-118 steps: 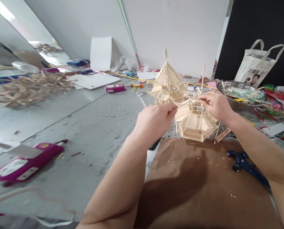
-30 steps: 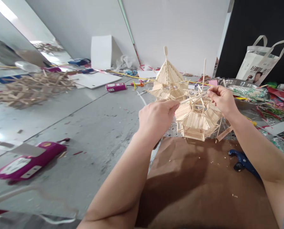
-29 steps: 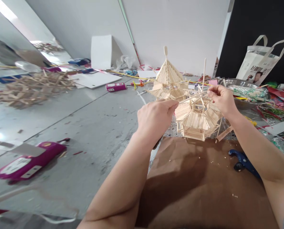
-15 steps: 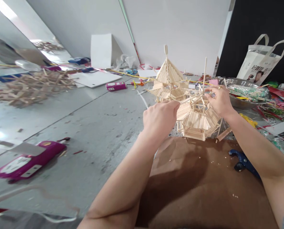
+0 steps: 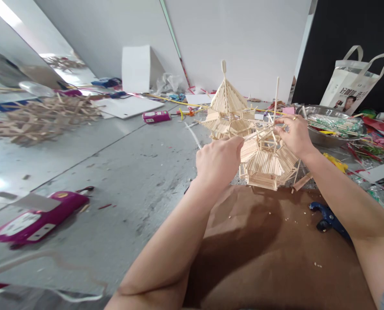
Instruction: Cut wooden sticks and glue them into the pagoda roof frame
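Just now the left hand slid right and the right hand dropped onto the stick model, right of centre at the brown paper's far edge. Each grip stayed pinched on one end of the thin stick, which lay closer across the model's open top frame, so seating looked nearly done.

Stick model: pale raw wood, matt. Sheet at 6 o'clock: brown paper, matt. Bowl at 2 o'clock: polished metal.

Dark Chinese characters on a white tote bag at the far right edge of the floor, too small to read, white label on a pink box near the left edge, print blurred
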`<state>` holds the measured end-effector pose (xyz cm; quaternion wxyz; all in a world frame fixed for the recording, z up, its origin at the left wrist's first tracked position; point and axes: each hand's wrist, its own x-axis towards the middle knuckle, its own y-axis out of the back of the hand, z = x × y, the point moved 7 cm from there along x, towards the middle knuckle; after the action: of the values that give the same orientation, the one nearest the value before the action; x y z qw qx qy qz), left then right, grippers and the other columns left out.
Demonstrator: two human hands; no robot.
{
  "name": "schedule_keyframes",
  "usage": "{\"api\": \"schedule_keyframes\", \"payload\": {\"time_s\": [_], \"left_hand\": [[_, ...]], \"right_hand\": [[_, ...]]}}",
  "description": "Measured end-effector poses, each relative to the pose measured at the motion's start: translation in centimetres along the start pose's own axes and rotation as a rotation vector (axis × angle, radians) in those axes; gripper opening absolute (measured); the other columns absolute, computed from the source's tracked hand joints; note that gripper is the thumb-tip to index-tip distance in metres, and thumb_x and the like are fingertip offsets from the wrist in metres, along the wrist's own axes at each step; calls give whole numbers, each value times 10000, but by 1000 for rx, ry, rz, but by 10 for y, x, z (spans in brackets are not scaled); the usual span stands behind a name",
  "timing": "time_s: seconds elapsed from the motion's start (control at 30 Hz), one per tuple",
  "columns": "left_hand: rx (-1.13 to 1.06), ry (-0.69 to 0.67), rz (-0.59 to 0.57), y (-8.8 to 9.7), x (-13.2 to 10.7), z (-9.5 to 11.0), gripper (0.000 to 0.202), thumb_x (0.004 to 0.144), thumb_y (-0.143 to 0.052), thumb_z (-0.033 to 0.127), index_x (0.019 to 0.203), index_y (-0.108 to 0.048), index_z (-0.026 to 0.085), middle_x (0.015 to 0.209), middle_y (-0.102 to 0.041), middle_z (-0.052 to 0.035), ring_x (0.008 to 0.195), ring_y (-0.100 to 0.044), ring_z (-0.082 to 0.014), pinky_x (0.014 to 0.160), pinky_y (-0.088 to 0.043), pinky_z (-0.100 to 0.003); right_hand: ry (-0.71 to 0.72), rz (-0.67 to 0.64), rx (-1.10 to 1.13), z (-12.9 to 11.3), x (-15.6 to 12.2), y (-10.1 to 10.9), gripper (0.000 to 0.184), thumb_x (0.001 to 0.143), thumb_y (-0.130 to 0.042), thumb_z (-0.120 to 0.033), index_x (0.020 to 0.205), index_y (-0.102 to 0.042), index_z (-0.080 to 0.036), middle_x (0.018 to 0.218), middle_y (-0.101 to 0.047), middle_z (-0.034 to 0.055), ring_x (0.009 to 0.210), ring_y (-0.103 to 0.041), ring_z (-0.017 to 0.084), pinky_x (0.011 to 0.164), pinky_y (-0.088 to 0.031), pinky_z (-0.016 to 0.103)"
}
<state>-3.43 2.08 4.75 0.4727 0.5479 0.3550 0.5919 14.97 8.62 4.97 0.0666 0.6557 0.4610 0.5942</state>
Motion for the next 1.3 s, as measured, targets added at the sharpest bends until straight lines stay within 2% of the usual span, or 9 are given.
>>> {"api": "schedule_keyframes", "payload": {"time_s": [0.23, 0.43, 0.8, 1.3], "left_hand": [[-3, -1, 23, -1, 0, 0, 340, 887, -347, 348, 993, -661, 274, 879, -684, -54, 722, -604, -199, 605, -355, -277], [12, 4, -4, -1, 0, 1, 351, 883, -337, 339, 1000, -659, 266, 856, -686, -59, 712, -603, -207, 581, -339, -278], [50, 27, -3, 0, 0, 1, 340, 880, -347, 339, 1006, -656, 275, 735, -654, -66, 655, -586, -196, 577, -348, -275], [44, 22, -34, -2, 0, 1, 343, 875, -342, 317, 991, -660, 262, 742, -648, -103, 660, -593, -235, 569, -350, -307]], "right_hand": [[10, 10, -3, 0, 0, -1, 135, 773, -578, -205, 859, -681, -207, 979, -668, 75, 1000, -563, 261, 873, -404, 470], [-5, -7, 0, -1, 0, -1, 132, 763, -584, -179, 856, -677, -193, 981, -665, 81, 1002, -566, 256, 882, -404, 461], [2, 16, 2, 1, 0, -3, 126, 766, -583, -199, 852, -674, -206, 984, -668, 66, 1031, -561, 251, 907, -400, 457], [-7, -1, -16, -1, 0, -2, 108, 769, -595, -206, 843, -673, -200, 967, -669, 66, 1012, -557, 256, 893, -384, 443]]}}
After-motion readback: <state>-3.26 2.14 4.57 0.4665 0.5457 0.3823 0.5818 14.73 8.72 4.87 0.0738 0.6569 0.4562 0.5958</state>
